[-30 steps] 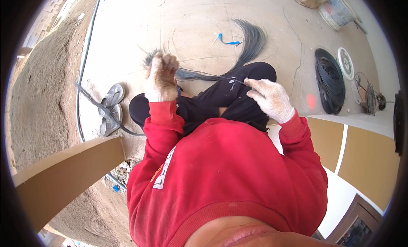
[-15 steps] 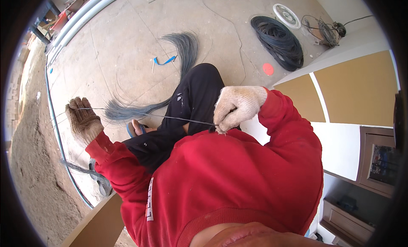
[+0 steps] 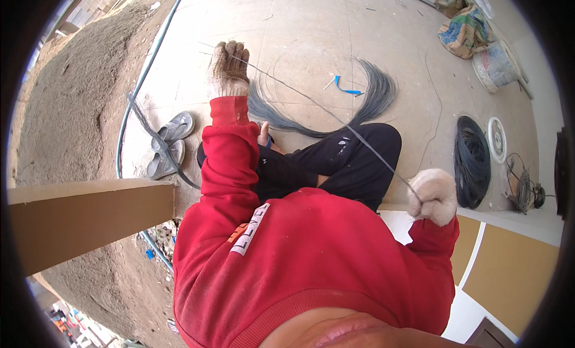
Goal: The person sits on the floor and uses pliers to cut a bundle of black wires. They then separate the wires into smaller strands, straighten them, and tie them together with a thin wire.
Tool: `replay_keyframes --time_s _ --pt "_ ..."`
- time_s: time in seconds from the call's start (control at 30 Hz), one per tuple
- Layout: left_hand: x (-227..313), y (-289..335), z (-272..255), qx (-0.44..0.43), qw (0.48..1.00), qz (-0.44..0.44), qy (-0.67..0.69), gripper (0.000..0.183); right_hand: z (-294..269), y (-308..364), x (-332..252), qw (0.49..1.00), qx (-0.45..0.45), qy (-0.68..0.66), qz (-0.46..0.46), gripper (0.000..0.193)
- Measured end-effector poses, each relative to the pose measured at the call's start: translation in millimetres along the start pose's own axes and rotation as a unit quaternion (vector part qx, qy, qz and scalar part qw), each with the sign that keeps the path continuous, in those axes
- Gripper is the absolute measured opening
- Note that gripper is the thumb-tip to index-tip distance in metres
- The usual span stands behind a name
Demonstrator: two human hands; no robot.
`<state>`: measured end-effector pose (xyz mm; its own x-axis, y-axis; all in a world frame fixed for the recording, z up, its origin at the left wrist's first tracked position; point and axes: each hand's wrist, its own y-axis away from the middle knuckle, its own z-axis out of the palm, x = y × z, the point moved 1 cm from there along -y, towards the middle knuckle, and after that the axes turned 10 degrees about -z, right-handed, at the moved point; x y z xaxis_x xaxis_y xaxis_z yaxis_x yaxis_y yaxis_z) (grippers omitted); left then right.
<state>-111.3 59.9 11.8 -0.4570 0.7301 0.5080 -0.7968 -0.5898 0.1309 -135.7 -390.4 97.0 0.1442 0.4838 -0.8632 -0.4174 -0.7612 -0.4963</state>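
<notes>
A long thin strand of grey wire point(image 3: 323, 108) stretches taut on a slant between my two gloved hands, above my crossed legs. My left hand point(image 3: 230, 67), in a knit glove with a browned palm, is raised far out at the left. Its fingers bend around the wire, and thin ends stick out beyond them. At the right, my right hand point(image 3: 434, 196), in a paler glove, is a fist closed on the wire's other end. A loose bundle of cut grey wires point(image 3: 377, 90) curves over the floor beyond my legs.
A coil of dark wire point(image 3: 472, 162) lies at the right beside a white ring point(image 3: 497, 140) and tangled cable point(image 3: 522, 183). Farther back are a white bucket point(image 3: 496, 65) and a sack point(image 3: 464, 31). Grey sandals point(image 3: 173, 132), a blue strap point(image 3: 346, 87) and a low wall point(image 3: 96, 219) also show.
My hands have moved farther apart, the right one outward, the left one up and away, with the wire drawn between them. The whole view has turned and shifted.
</notes>
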Motion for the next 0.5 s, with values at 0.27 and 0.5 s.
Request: replay_keyframes --time_s 0.27,0.5 --pt "2 27 32 -0.076 0.997 0.015 -0.030 0.015 -46 25 70 0.829 -0.051 0.371 0.415 0.025" --pt "16 -42 -48 -0.116 0.993 -0.006 0.023 0.012 1 -21 -1 0.996 -0.055 0.023 0.070 0.018"
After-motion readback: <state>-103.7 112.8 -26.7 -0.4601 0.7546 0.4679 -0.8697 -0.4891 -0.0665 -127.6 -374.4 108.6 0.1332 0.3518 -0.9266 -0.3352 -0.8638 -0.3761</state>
